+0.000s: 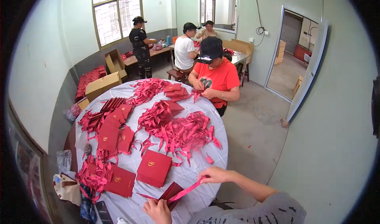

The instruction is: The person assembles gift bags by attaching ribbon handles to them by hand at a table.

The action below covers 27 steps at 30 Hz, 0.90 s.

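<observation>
At the near edge of the round table, my left hand (158, 211) grips the lower edge of a dark red folded card or small pouch (171, 191). A pink-red ribbon (187, 190) runs from it up to the right, stretched fairly straight. Its far end is pinched between the fingers of my right hand (213, 174). Another ribbon end sticks out on the piece's left side. Just beyond lies a neat stack of square red pieces with a gold emblem (154, 168). To its left is another red stack (119, 180) with ribbons beside it.
A large heap of pink-red ribbons (186, 133) covers the table's middle. More red pieces (109, 136) spread along its left side. Across the table a person in a red shirt (217, 79) handles ribbons. Farther back, several people work near cardboard boxes (103, 85). A door (308, 71) stands ajar at right.
</observation>
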Tool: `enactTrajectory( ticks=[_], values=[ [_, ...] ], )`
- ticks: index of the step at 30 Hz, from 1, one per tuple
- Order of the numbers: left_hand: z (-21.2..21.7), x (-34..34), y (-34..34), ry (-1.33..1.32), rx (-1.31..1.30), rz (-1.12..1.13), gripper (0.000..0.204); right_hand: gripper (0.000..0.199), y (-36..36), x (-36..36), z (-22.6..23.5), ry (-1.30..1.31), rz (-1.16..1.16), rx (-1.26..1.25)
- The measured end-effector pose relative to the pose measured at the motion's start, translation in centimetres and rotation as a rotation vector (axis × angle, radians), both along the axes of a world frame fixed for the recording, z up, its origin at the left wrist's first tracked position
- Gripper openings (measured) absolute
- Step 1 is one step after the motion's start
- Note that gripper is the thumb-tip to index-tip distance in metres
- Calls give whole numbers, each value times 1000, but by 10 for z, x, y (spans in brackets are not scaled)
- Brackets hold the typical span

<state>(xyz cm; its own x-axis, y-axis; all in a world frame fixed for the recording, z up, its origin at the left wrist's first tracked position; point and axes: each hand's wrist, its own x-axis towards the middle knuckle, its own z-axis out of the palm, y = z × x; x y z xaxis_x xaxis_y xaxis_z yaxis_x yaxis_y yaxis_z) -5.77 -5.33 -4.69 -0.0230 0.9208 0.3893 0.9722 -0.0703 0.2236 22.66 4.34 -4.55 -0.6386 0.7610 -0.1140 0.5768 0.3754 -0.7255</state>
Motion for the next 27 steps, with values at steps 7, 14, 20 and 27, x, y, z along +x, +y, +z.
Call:
enactTrajectory(
  ticks=[7, 14, 20, 27],
  values=[
    [7, 12, 14, -138, -26, -339, 40, 22, -4, -6, 9, 422, -232, -107],
    [0, 16, 29, -24, -189, -293, 24, 12, -6, -17, 15, 699, -339, -299],
    [-9, 22, 34, -51, -159, -262, 15, 8, -20, -58, 27, 1194, -240, -555],
    [-10, 6, 36, -435, -248, -229, 23, 14, -34, -87, 17, 1011, -213, -644]
  ],
)
